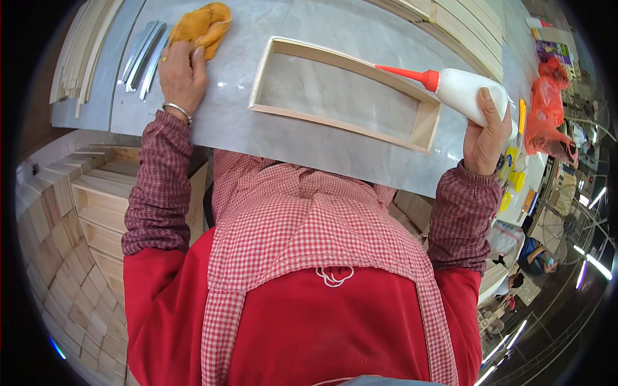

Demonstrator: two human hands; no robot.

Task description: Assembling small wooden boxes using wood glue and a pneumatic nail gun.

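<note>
A long rectangular frame of thin pale wood [336,125] lies on the grey tabletop [235,132] in front of me. My right hand [487,138] is wrapped round a white squeeze bottle [465,93] with a long red nozzle [412,76]. The bottle is tipped sideways, and its nozzle tip points left at the frame's far rail; whether they touch I cannot tell. Left of the frame, my left hand [183,77] has its fingers on a crumpled orange cloth [203,27], gripping its near edge. Several shiny metal strips [143,58] lie beside that hand.
Thin wood strips are stacked at the far left [80,55], and more wood pieces [460,32] at the far right. A red plastic bag [546,109] and yellow items [513,170] are beyond my right hand. Stacked wooden boxes [103,199] stand below the table's left side.
</note>
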